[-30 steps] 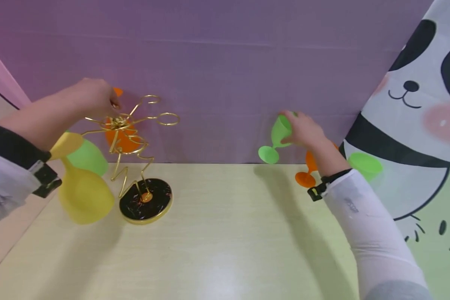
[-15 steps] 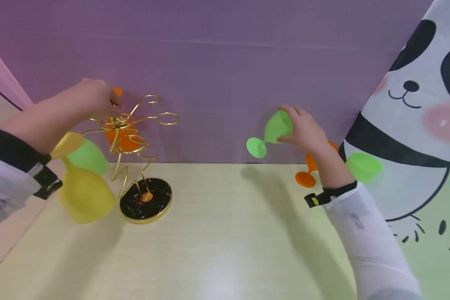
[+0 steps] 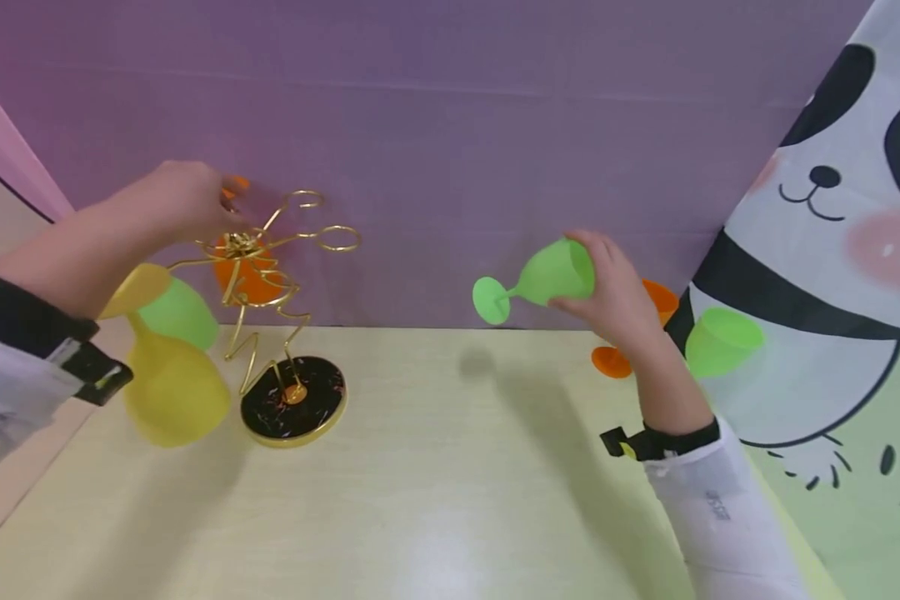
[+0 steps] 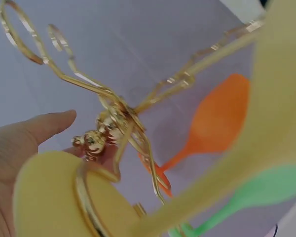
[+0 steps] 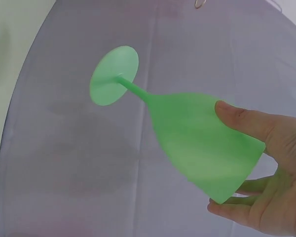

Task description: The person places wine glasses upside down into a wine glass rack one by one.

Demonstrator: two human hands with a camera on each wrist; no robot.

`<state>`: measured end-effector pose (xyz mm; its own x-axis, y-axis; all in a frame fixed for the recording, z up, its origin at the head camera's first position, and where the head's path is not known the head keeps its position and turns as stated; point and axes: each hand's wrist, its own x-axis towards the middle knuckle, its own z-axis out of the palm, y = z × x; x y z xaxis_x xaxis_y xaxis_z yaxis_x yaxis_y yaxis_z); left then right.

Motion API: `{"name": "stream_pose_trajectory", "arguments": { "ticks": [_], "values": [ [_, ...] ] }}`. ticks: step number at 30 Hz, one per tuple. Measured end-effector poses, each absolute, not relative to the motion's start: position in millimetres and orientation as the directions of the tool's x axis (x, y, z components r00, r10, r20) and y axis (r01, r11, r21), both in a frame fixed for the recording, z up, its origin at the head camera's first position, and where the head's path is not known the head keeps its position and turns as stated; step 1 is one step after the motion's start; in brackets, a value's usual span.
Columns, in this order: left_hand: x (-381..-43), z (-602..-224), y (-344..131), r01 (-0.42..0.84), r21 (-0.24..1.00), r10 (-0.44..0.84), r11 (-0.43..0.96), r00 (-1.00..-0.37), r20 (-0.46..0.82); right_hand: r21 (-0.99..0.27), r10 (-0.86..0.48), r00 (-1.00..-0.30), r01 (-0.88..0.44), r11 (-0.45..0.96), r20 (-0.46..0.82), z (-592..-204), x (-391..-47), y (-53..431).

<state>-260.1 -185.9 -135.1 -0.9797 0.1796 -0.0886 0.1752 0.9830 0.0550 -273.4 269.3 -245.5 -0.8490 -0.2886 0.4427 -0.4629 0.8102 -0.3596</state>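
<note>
My left hand (image 3: 172,200) is at the top of a gold wire wine glass rack (image 3: 237,244), its fingers behind the rack's gold knob (image 4: 92,143) and the thumb on the near side. From the rack's left and back hang a yellow wine glass (image 3: 176,400), a green one (image 3: 187,317) and an orange one (image 3: 247,283), all upside down. Two rings on its right hold no glass. My right hand (image 3: 618,304) grips another green wine glass (image 3: 547,275) by the bowl near the rim. That glass is tilted in the air, foot pointing left.
An orange wine glass (image 3: 660,300) and a green wine glass (image 3: 720,346) stand at the right, the orange one partly behind the right arm. The rack's round black base (image 3: 270,417) sits on the pale table (image 3: 420,467). A purple backdrop (image 3: 420,167) rises behind.
The right hand has carried the green glass leftward and turned it from nearly upright to almost lying sideways. The left hand has barely moved; the rack stays put.
</note>
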Motion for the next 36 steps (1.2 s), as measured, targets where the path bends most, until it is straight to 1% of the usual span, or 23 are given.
{"name": "stream_pose_trajectory", "arguments": {
  "ticks": [4, 6, 9, 13, 15, 17, 19, 22, 26, 31, 33, 36],
  "values": [
    [-252, -136, -183, 0.150, 0.157, 0.163, 0.976, -0.984, -0.077, -0.387, -0.270, -0.842, -0.469, 0.794, 0.467, -253, -263, 267],
    [-246, -138, -181, 0.135, 0.212, 0.147, 0.968, -0.988, -0.044, -0.406, -0.260, -0.840, -0.473, 0.782, 0.477, -257, -258, 266],
    [-233, -143, -175, 0.120, 0.274, 0.112, 0.954, -0.993, 0.042, -0.428, -0.248, -0.833, -0.481, 0.765, 0.495, -264, -253, 264],
    [-212, -147, -158, 0.153, 0.368, 0.071, 0.917, -0.971, 0.228, -0.474, -0.194, -0.845, -0.454, 0.754, 0.499, -271, -246, 263],
    [-202, -150, -148, 0.203, 0.425, 0.056, 0.882, -0.941, 0.333, -0.511, -0.154, -0.858, -0.426, 0.747, 0.490, -274, -242, 263],
    [-191, -157, -137, 0.278, 0.467, 0.050, 0.839, -0.895, 0.443, -0.550, -0.118, -0.867, -0.406, 0.730, 0.484, -276, -238, 262],
    [-182, -166, -126, 0.357, 0.484, 0.049, 0.799, -0.840, 0.540, -0.586, -0.093, -0.873, -0.396, 0.707, 0.479, -279, -234, 260],
    [-169, -181, -110, 0.469, 0.468, 0.063, 0.749, -0.754, 0.654, -0.653, -0.071, -0.886, -0.390, 0.649, 0.458, -285, -229, 258],
    [-156, -201, -92, 0.570, 0.431, 0.085, 0.700, -0.665, 0.742, -0.738, -0.059, -0.907, -0.376, 0.560, 0.418, -294, -224, 257],
    [-150, -228, -73, 0.688, 0.391, 0.101, 0.611, -0.558, 0.824, -0.825, -0.052, -0.927, -0.356, 0.438, 0.372, -307, -219, 256],
    [-149, -239, -67, 0.719, 0.398, 0.091, 0.569, -0.536, 0.839, -0.860, -0.040, -0.942, -0.322, 0.397, 0.334, -310, -217, 256],
    [-147, -258, -59, 0.738, 0.456, 0.066, 0.498, -0.556, 0.828, -0.894, -0.009, -0.964, -0.249, 0.373, 0.265, -314, -213, 254]
  ]
}}
